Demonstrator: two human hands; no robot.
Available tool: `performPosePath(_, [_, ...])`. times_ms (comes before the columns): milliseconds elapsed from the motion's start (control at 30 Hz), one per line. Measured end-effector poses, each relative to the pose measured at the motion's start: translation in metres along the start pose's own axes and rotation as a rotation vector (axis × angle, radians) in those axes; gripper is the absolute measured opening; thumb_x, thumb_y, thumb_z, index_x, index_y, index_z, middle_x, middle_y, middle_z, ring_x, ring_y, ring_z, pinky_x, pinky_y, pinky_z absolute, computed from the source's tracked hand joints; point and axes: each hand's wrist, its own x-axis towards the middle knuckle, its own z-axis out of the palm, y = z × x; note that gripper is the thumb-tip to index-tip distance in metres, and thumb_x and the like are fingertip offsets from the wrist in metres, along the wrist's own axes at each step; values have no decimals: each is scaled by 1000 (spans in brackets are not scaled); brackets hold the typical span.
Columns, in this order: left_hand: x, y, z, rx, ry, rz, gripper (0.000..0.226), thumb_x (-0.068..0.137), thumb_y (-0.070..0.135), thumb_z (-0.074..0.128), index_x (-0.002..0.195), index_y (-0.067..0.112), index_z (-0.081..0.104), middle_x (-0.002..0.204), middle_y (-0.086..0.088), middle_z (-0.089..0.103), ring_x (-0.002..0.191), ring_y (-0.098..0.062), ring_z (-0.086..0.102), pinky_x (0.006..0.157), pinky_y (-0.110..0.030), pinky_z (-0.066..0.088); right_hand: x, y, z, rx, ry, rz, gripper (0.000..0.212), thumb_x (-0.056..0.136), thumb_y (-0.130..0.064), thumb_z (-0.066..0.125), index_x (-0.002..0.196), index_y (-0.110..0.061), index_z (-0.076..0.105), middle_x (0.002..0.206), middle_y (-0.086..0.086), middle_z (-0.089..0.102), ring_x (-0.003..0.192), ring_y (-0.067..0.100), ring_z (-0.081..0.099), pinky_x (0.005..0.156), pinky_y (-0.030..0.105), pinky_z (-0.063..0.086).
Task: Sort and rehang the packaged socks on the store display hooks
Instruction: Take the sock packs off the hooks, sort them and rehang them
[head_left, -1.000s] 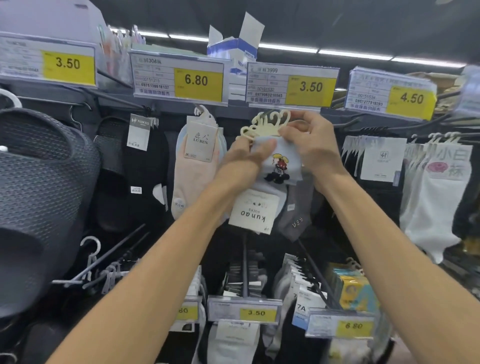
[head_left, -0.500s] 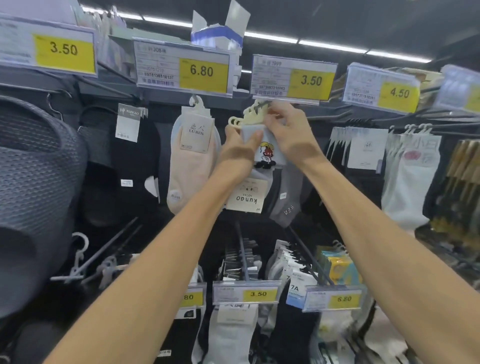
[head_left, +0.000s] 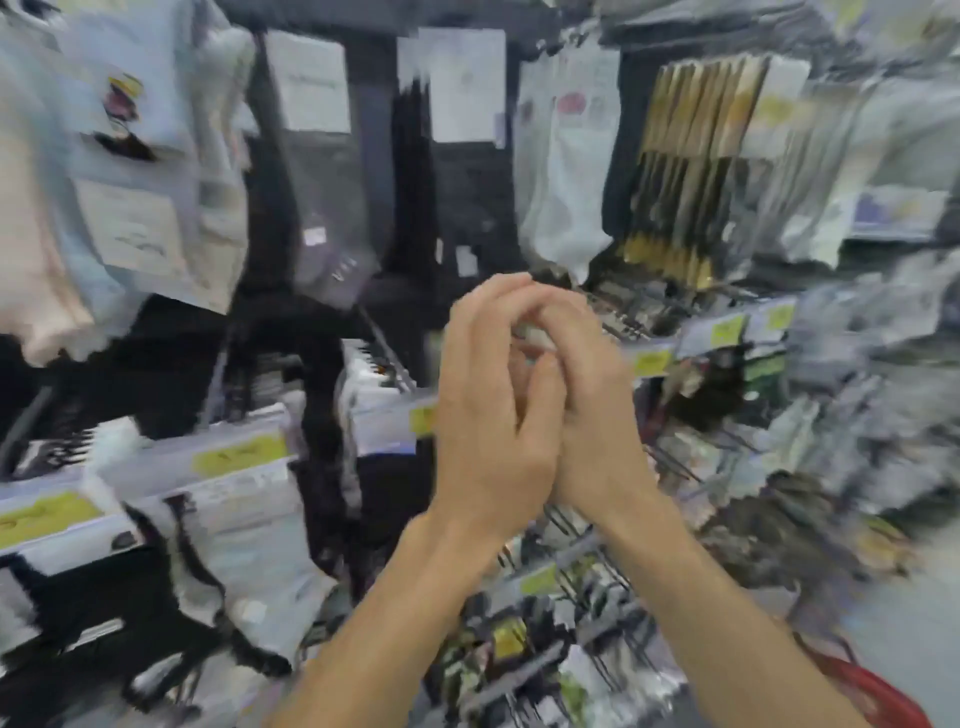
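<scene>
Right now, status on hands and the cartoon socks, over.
Left hand and right hand together mid-frame, fingertips touching, grip unclear. Cartoon socks hang upper left, clear of both. Heavy blur.

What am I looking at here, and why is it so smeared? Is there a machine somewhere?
There is no machine. A person wears one camera on the head, looking forward and down, so you see their own two bare arms. The smear is probably the head moving. The left hand and right hand meet fingertip to fingertip mid-picture; whether they pinch anything is too blurred to tell. Behind them hang packaged socks: a light blue pack with a cartoon figure, grey socks and white socks. Lower down are yellow price tags.
</scene>
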Motion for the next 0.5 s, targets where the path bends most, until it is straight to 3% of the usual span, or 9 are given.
performPosePath(100, [-68,7,85,-70,-212,-230,35,88,4,48,122,6,56,124,-5,55,119,-20,51,102,-39,43,-77,52,-72,-89,-22,269,24,91,2,61,110,-14,62,113,-2,59,105,1,57,86,14,44])
performPosePath(167, [-117,14,134,-72,-384,-338,35,90,6,48,124,12,55,124,0,56,118,-15,51,101,-36,43,-135,85,-119,-179,-58,425,37,88,6,62,110,-24,61,116,-5,59,106,-6,55,84,6,41])
performPosePath(200, [-141,16,155,-64,-463,-388,34,92,9,48,125,17,55,126,4,55,119,-12,51,101,-34,43,-164,98,-141,-198,-73,515,47,87,10,62,111,-30,60,118,-6,59,109,-5,55,85,7,43])
performPosePath(267, [-190,19,197,-21,-600,-470,33,94,17,49,125,26,53,126,12,54,118,-5,51,100,-28,43,-221,117,-184,-196,-105,691,54,88,13,58,113,-35,59,122,-5,58,113,6,58,89,24,52])
performPosePath(333, [-239,20,236,20,-739,-507,28,94,21,48,121,27,53,122,10,56,114,-7,52,94,-24,42,-279,134,-223,-232,-136,824,49,88,10,57,114,-31,60,119,-7,59,110,6,58,89,26,51])
performPosePath(400, [-288,21,270,73,-914,-535,26,93,22,48,117,24,57,119,6,59,111,-13,54,91,-27,43,-338,149,-258,-315,-181,966,50,83,10,61,112,-31,60,116,-6,62,107,0,58,91,7,38])
performPosePath(433, [-314,22,285,101,-1012,-548,26,93,23,47,117,24,59,119,5,60,110,-14,54,90,-27,42,-369,156,-275,-351,-211,1054,46,83,9,63,114,-26,62,117,-2,63,108,5,58,91,2,33])
performPosePath(500, [-366,23,304,152,-1201,-598,25,96,21,48,116,20,61,120,1,63,112,-19,57,92,-30,44,-431,166,-305,-365,-258,1266,37,87,3,64,121,-10,64,123,8,63,115,21,60,98,10,35])
